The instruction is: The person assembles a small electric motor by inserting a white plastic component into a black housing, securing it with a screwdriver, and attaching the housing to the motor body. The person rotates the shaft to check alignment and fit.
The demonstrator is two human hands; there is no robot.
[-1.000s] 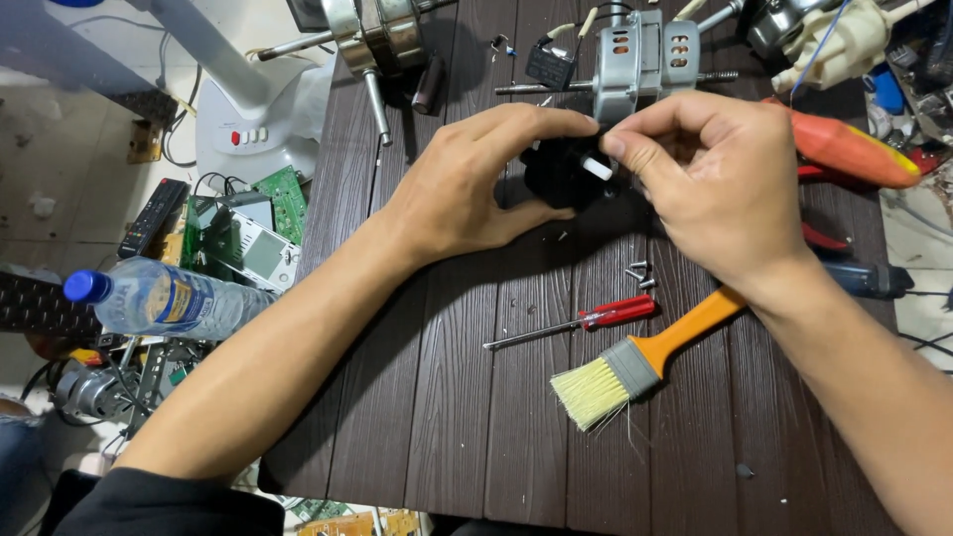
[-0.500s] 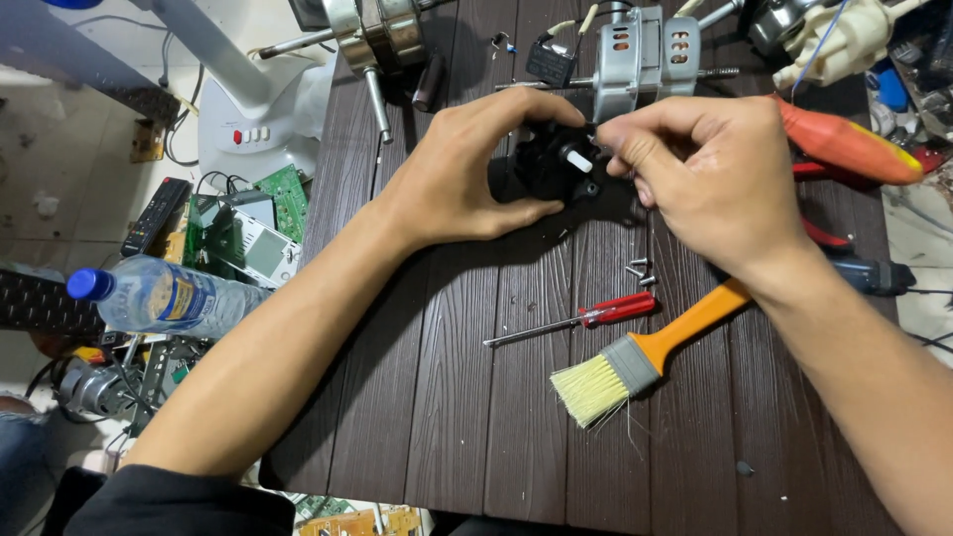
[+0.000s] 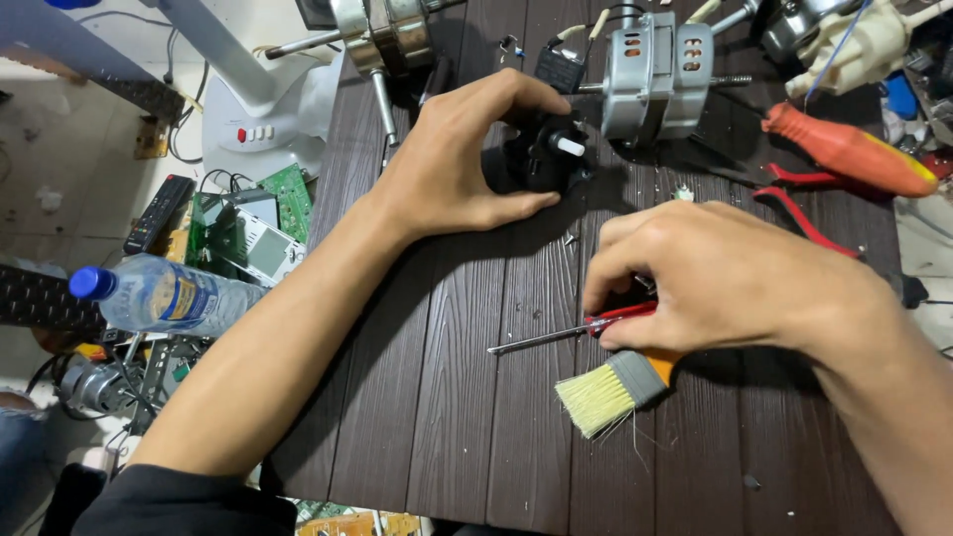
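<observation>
Dark table (image 3: 417,417), left hand (image 3: 452,164) gripping black part (image 3: 541,159)

My left hand (image 3: 459,164) and right hand (image 3: 730,278) are both bare, no gloves, rings or watch. My forearms are uncovered too. A dark, near-black sleeve (image 3: 179,501) shows only at my left upper arm, bunched above the elbow.

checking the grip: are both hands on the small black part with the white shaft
No, only the left hand holds the small black part; the right hand grasps the red-handled screwdriver.
</observation>
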